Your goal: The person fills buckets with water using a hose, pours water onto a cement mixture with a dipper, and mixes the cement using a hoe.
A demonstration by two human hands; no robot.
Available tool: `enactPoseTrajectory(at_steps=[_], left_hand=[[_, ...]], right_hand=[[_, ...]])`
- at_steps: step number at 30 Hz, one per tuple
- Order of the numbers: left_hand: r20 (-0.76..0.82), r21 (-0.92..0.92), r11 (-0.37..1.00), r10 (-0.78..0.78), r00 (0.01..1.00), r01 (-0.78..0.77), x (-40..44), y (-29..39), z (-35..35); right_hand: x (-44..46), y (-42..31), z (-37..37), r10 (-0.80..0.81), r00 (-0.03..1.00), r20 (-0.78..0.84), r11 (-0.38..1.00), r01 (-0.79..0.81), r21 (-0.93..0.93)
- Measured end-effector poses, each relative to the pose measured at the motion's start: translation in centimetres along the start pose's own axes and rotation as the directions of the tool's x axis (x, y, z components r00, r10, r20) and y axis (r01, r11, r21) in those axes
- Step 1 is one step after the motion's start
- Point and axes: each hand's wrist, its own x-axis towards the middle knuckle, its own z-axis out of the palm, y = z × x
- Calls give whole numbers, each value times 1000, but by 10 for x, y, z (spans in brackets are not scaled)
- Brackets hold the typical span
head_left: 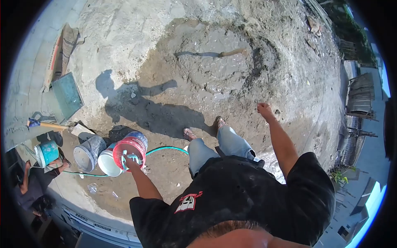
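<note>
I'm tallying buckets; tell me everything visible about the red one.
The red bucket is round and plastic-looking, with a red rim and dark bluish patches on its outer wall. Its open mouth shows, partly covered by the left hand; the exact grip is unclear. The white bucket is immediately left of it. Its contents and tilt can't be told.

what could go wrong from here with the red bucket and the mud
The red bucket, with the left hand at it, might knock the white bucket beside it. The green hose running close to the legs could cause a trip. The wet mud ahead might make the sandals slip.
</note>
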Motion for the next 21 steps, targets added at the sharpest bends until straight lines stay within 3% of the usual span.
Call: enactPoseTrajectory(at_steps=[2,4,6,7,8,9,12,15,18,21], left_hand=[[112,85,990,100,989,-110,-10,-9,26],[241,325,886,260,935,-330,16,-42,43],[216,410,895,93,972,-177,-24,-47,72],[283,360,925,16,959,-122,-53,-46,79],[348,314,948,-63,935,-53,-83,-45,82],[355,317,946,-54,933,-66,-103,-47,84],[341,442,897,-155,927,-13,-147,-47,102],[337,581,814,-244,909,3,-164,-41,97],[369,561,819,-120,922,-118,-138,-44,102],[333,628,773,-164,929,-88,-144,-12,132]], right_hand=[[-14,15,-2,44,998,-47,998,-42,50],[-25,39,-6,51,997,-64,990,-42,136],[-45,47,-14,216,976,-7,938,-206,279],[-49,54,-15,219,976,-12,929,-205,307],[-50,60,-18,351,936,-6,861,-320,397],[-51,68,-22,474,880,17,772,-425,473],[-38,79,-19,595,803,38,640,-502,582],[-20,75,-18,581,810,75,627,-505,593],[-1,40,-24,501,864,57,675,-431,598],[16,22,-29,434,900,26,725,-366,584]])
